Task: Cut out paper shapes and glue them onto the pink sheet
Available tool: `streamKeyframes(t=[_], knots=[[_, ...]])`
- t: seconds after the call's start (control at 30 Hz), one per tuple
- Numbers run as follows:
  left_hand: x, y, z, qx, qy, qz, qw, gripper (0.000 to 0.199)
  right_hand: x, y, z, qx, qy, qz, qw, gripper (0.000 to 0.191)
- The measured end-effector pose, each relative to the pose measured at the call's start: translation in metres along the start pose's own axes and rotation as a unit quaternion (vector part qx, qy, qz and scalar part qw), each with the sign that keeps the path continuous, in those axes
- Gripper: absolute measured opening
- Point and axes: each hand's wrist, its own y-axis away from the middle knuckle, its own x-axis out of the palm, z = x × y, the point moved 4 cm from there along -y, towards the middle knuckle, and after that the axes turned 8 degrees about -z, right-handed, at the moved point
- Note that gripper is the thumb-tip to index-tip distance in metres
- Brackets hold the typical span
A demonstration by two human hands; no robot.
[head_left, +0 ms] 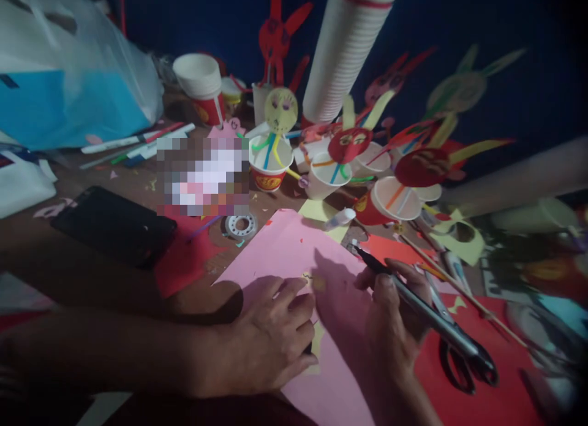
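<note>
My left hand (271,334) rests palm down on a pink paper sheet (257,260), its bent fingers spread and pressing on it. Small yellow paper pieces (316,352) lie at its fingertips, one with a dark wavy line on it. My right hand (395,315) is closed around a marker pen (427,306) with a dark tip, held just above the sheet and pointing up and left. Scissors (459,365) with black handles lie on red paper under the pen's rear end. A white cap-like tube (340,219) lies at the sheet's far edge.
Paper cups (269,179) holding paper rabbit-like figures stand behind the sheet, with a tall cup stack (344,52). A dark phone (114,224), a tape roll (241,225), several markers (138,144) and a plastic bag (78,76) are on the left. A thin stick (463,285) lies right.
</note>
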Motion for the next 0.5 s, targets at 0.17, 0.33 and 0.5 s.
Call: streamKeyframes(t=[0.17,0.33,0.5], knots=[[0.003,0.002,0.002,0.0,0.01,-0.035,0.999,0.038,-0.019,-0.015,0.024,-0.039,0.027,-0.052,0.998,0.027],[0.002,0.005,0.002,-0.013,0.026,-0.041,0.999,0.037,-0.048,-0.007,0.047,-0.103,0.107,0.025,0.989,0.03],[0.002,0.006,0.001,-0.007,0.026,-0.052,0.998,0.032,-0.066,0.036,0.024,-0.24,0.255,0.148,0.925,0.026]])
